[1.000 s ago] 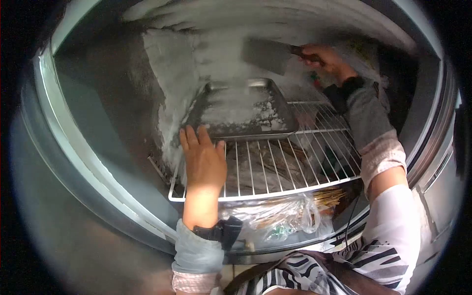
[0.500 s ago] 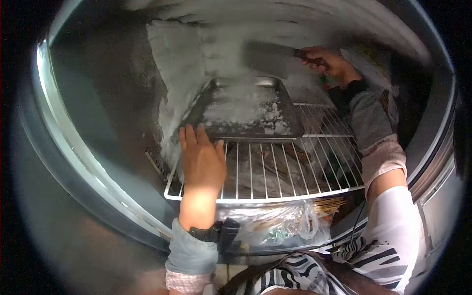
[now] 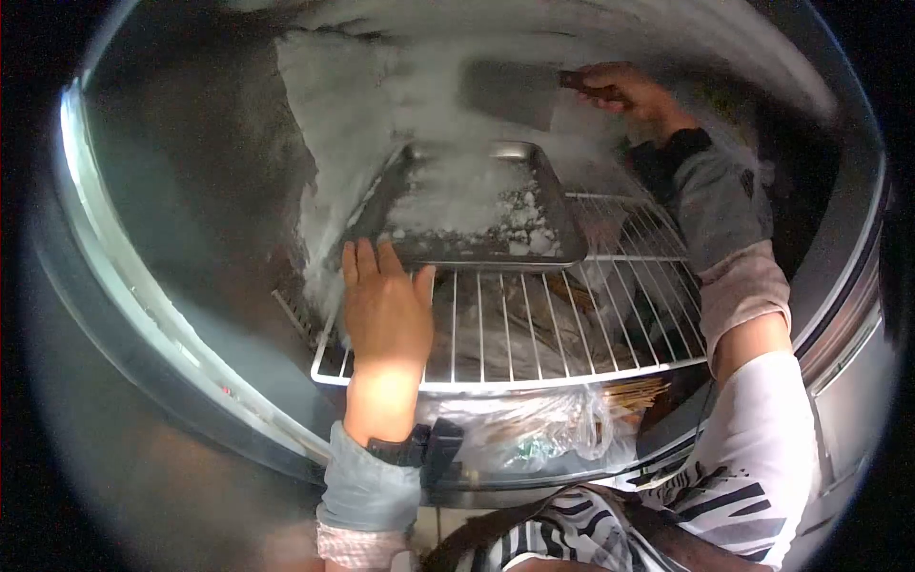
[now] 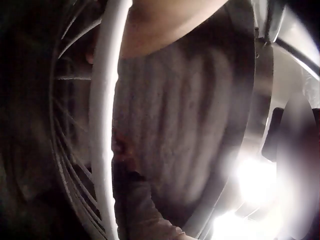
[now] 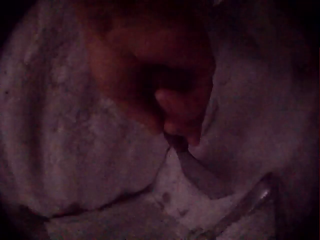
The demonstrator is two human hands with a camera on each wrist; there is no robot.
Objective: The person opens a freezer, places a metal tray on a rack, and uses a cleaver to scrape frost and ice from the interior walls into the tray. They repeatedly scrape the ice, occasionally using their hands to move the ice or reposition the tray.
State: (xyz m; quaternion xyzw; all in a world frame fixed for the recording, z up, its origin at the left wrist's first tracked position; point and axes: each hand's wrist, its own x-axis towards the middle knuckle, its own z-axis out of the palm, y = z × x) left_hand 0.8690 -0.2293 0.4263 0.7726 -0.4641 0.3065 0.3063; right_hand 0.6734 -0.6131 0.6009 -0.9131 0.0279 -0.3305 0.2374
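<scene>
Inside a frosted freezer, my right hand (image 3: 615, 91) grips the dark handle of a cleaver (image 3: 510, 91), its blade held flat against the thick ice (image 3: 343, 105) on the back wall. In the right wrist view the curled right hand (image 5: 155, 85) and the blade (image 5: 197, 170) show dimly against frost. A metal tray (image 3: 558, 234) with ice chips sits on the white wire shelf (image 3: 534, 329) below the blade. My left hand (image 3: 386, 305) rests flat on the shelf's front left, fingertips touching the tray's near edge. The left wrist view shows only the shelf's white rim (image 4: 105, 125).
Bagged food lies under the shelf (image 3: 496, 338). A clear bag of wooden skewers (image 3: 562, 415) sits at the freezer's front lip. The freezer's left wall (image 3: 181, 191) and door seal (image 3: 124, 315) frame the opening; a striped garment (image 3: 610, 529) is at the bottom.
The cleaver and my right hand have shifted slightly up along the icy back wall. My left hand stays on the shelf by the tray.
</scene>
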